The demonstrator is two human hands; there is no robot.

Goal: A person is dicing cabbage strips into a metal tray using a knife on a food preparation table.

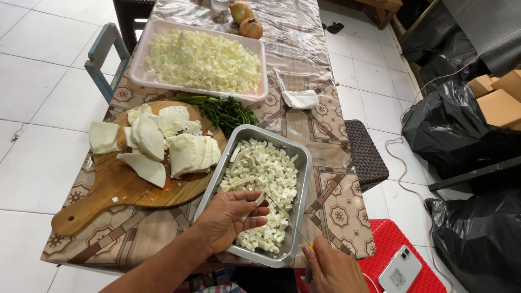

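Observation:
My left hand point(230, 217) hovers over the near end of a metal tray point(304, 179) and pinches a white strip of cheese point(255, 203). My right hand point(331, 268) grips the handle of a thin knife point(287, 220) whose blade points up toward that strip. The tray holds many small white cubes point(266, 173). To the left, a round wooden cutting board point(119, 190) carries thick white slices point(163, 144).
A pink tray point(142, 49) full of diced white pieces sits at the far end, with two onions point(245, 19) behind it. Green herbs point(225, 111) and a folded napkin point(301, 99) lie between the trays. A phone point(400, 269) rests on a red stool point(396, 239); black bags point(461, 130) are on the right.

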